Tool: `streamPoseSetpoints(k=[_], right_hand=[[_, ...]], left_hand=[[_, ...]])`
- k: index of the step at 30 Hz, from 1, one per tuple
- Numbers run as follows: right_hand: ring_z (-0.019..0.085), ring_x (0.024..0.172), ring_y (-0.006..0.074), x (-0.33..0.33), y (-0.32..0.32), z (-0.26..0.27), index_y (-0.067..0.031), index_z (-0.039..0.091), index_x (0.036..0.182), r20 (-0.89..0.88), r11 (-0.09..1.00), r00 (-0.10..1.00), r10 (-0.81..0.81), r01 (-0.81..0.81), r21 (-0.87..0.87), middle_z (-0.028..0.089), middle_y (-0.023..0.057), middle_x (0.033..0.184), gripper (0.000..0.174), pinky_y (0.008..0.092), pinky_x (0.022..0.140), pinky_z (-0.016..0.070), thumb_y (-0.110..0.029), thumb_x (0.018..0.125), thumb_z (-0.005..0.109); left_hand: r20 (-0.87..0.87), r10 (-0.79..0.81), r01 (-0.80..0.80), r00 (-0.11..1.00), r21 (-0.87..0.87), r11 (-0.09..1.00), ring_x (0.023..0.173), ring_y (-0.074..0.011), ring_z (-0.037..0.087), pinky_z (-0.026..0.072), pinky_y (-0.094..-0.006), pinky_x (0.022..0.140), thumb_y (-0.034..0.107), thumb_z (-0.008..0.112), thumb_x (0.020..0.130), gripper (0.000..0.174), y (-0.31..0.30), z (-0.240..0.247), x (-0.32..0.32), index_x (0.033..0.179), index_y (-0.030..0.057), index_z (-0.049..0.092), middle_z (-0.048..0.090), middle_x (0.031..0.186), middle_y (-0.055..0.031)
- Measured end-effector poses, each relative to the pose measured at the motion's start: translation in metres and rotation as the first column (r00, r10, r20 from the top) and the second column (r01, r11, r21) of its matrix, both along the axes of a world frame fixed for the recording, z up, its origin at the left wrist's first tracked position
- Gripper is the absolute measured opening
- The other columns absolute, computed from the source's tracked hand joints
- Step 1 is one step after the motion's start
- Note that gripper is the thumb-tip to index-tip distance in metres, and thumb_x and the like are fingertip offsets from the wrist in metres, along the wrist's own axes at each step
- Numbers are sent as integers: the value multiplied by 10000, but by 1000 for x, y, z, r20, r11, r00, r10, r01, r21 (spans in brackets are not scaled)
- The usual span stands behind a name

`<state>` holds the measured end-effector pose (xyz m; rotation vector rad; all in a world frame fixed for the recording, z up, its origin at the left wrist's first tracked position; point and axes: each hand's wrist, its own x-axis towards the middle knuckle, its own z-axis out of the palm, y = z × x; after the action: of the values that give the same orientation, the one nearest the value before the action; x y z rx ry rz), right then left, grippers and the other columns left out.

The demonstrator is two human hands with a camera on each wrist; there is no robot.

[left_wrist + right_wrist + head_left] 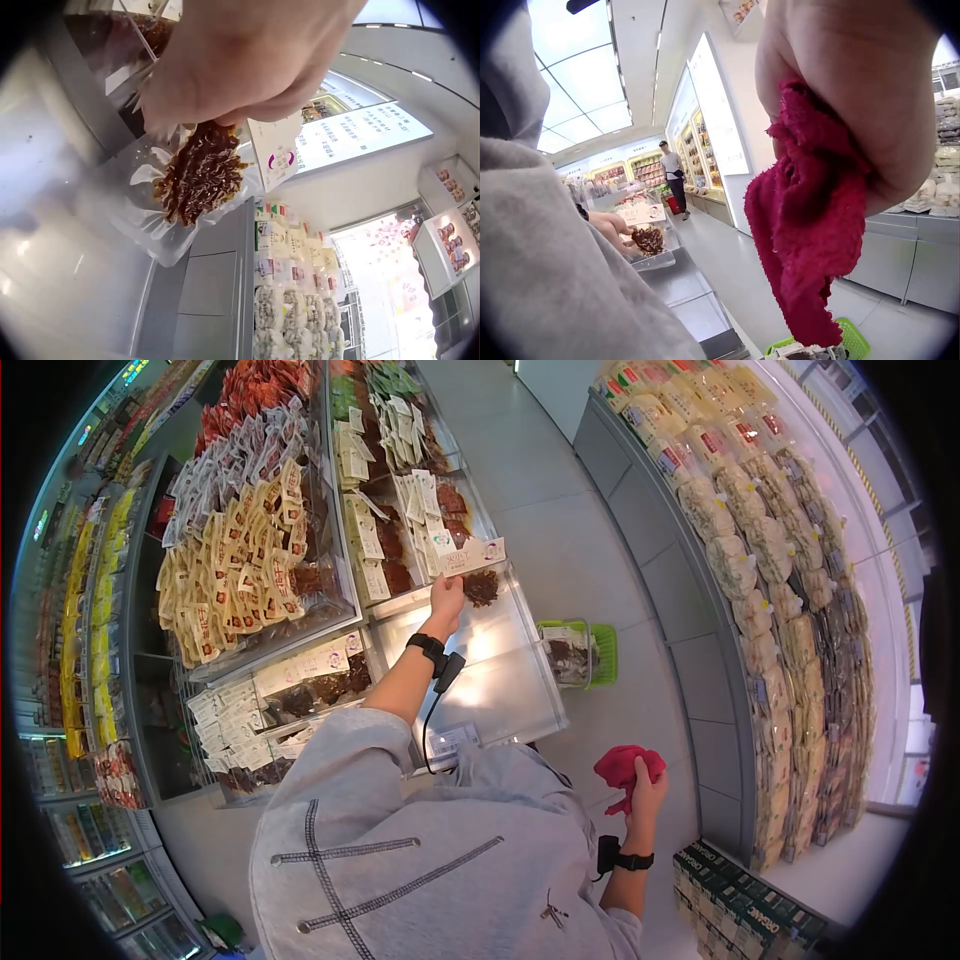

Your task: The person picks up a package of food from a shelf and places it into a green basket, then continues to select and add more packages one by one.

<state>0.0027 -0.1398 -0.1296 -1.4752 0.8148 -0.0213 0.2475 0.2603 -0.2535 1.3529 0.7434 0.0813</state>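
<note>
Though crumpled, cloth (810, 225) lengthwise downward.

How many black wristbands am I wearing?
2: one wristband behind the left hand, which holds a pack, another wristband behind the right hand, which holds a red cloth. Sleeves could hide more.

**Stocked on Both Sides**

A green basket (604, 655) stands on the tiled floor (545, 525). To the right, a grey cabinet (690, 630) carries rows of clear-wrapped packets (735, 565), with dark boxes (745, 900) marked "ORGANIC" near its lower end. On the left, cream packets (235, 575) lie heaped below red-wrapped packets (262, 395); yellow packets (75, 660) line a shelf farther out. In the right wrist view, a person (673, 169) in dark trousers stands well down the aisle, and lit ceiling panels (577, 67) shine overhead.
</note>
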Motion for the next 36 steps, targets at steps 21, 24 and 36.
streamPoseSetpoints(k=[21,24,36], right_hand=[[593,738,123,18,-35,-48,-16,568,1059,-118,996,993,-13,24,89,613,53,906,239,257,622,493,-144,877,657],[590,759,112,43,-51,-46,-19,570,1069,-107,984,993,48,-28,175,617,49,916,236,254,631,492,-143,884,647],[443,1239,175,186,-30,-19,-18,276,1455,451,-32,723,523,-512,858,451,110,1360,611,317,1034,353,-374,991,456]], left_hand=[[-343,41,-97,938,-147,984,946,-206,571,443,-309,848,-76,695,731,342,2,-94,26,1053,8,618,636,1031,-60],[-414,-98,45,905,-138,989,1356,-326,284,217,-432,1116,150,686,809,642,8,-61,13,1360,-20,404,323,1472,-207],[-71,-513,511,855,-53,858,1161,-206,507,435,-334,968,84,650,858,637,-240,155,-84,1405,95,324,438,1338,-109]])
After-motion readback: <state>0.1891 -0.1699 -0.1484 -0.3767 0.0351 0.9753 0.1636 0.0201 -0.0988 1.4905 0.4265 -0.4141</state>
